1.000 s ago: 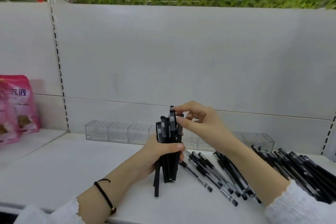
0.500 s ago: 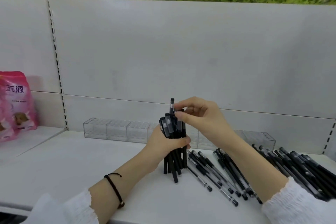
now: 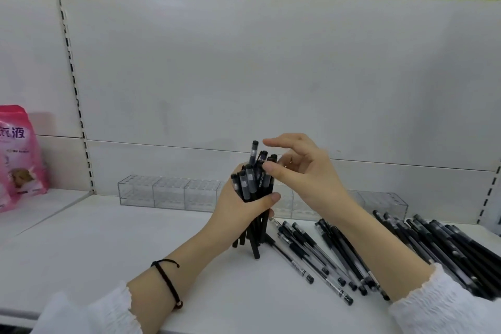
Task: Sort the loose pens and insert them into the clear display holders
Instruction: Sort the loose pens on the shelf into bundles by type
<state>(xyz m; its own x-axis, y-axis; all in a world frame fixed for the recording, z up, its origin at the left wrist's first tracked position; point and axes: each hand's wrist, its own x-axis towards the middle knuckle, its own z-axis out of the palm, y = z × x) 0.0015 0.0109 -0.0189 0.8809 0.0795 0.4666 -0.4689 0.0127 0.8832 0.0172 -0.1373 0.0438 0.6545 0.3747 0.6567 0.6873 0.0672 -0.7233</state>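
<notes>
One bundle of black pens (image 3: 254, 187) stands upright in the left hand (image 3: 241, 211), whose fingers and thumb wrap round its middle. The lower ends reach down to the white shelf (image 3: 108, 238) or just above it; which, I cannot tell. The tops are uneven, and one pen (image 3: 254, 152) sticks up above the rest. The right hand (image 3: 306, 179) hovers at the tops with its fingers loosely spread and holds nothing: the forefinger arches over the tall pen and the thumb tip is at, or just beside, the caps.

More loose pens (image 3: 311, 252) with see-through barrels lie fanned on the shelf just right of the bundle, and a heap of dark pens (image 3: 447, 241) lies further right. The clear display holders (image 3: 168, 192) run along the back of the shelf behind both hands, and no pens show in them. A pink bag (image 3: 19, 154) stands at the far left.

The pens look light, stiff and smooth, so in a loose fist they will likely slide past one another and splay at the bottom. A firm grip round the middle should keep the bundle together. A single pen is probably best pinched near its cap, drawn straight up, then lowered end-first into one cell.
</notes>
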